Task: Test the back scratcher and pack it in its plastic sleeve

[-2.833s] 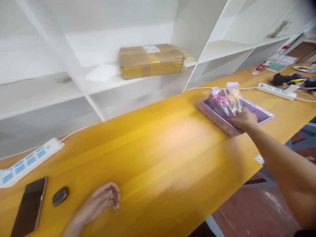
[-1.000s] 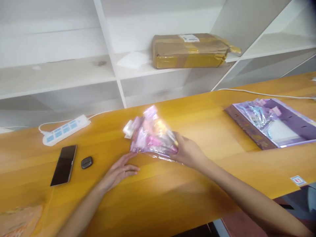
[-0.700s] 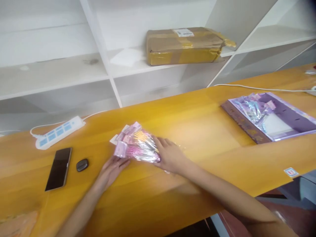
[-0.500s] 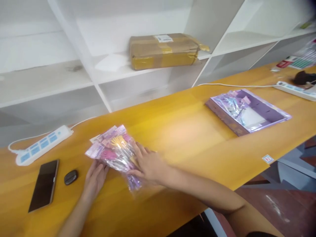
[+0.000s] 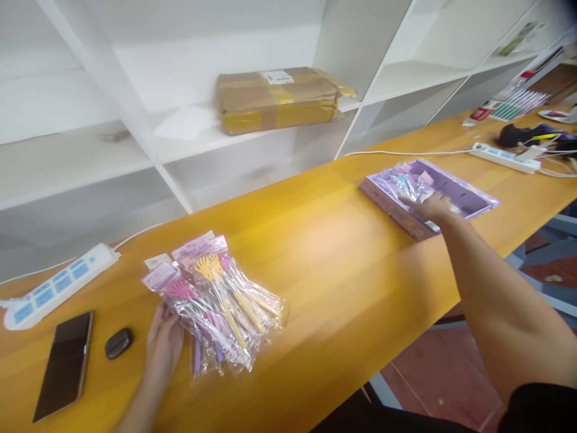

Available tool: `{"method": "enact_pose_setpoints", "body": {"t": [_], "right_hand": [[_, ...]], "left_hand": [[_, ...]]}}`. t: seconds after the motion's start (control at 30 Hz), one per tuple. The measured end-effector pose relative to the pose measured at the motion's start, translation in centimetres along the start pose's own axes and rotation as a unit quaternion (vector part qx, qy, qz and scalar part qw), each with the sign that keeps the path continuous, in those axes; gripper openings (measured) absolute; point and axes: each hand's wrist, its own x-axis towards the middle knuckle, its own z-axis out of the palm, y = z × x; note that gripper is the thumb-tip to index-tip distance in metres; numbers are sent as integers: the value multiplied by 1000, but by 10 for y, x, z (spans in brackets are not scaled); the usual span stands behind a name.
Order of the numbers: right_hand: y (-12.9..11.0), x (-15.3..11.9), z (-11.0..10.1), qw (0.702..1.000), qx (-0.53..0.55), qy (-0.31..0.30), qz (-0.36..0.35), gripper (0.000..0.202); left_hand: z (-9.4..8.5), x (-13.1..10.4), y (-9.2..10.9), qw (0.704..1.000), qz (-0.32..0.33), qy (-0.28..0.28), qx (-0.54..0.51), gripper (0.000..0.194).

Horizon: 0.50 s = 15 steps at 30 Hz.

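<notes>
A spread pile of clear plastic packets (image 5: 220, 300) lies on the table at the left, with yellow and pink hand-shaped pieces on long handles inside. My left hand (image 5: 164, 340) is at the pile's left edge, its fingertips partly hidden under the packets, so its grip is unclear. To the right, my right hand (image 5: 430, 207) reaches over a shallow purple box (image 5: 469, 195), fingers apart and holding nothing visible. Beneath and beside its fingers are more clear packets (image 5: 401, 180) with blue and pink parts.
A black phone (image 5: 65, 364), a small dark object (image 5: 119, 343) and a white power strip (image 5: 61, 285) lie at the left. Behind the table, a taped cardboard box (image 5: 279, 102) sits on a white shelf. Another power strip (image 5: 505, 157) is beyond the purple box.
My right hand has left the packet pile and moved right to the purple box. The packets at the left now lie more fanned out. The view has shifted slightly right.
</notes>
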Motion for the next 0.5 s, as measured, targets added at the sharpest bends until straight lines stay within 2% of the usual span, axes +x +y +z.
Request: {"method": "enact_pose_setpoints", "body": {"t": [0.07,0.13,0.27,0.37,0.5], "right_hand": [[8,4,7,997,14,-57,52,74],[13,8,15,993,37,-88,75,65],[22,18,25,988,90,-85,88,37],[26,21,25,985,124,-8,116,41],[23,26,11,960,190,156,131,53]], "left_hand": [[0,1,0,1000,2,6,-1,38],[1,1,1,1000,6,13,-2,38],[4,2,3,1000,7,13,-1,39],[4,1,5,1000,2,11,3,40],[2,3,5,1000,7,5,13,38]]}}
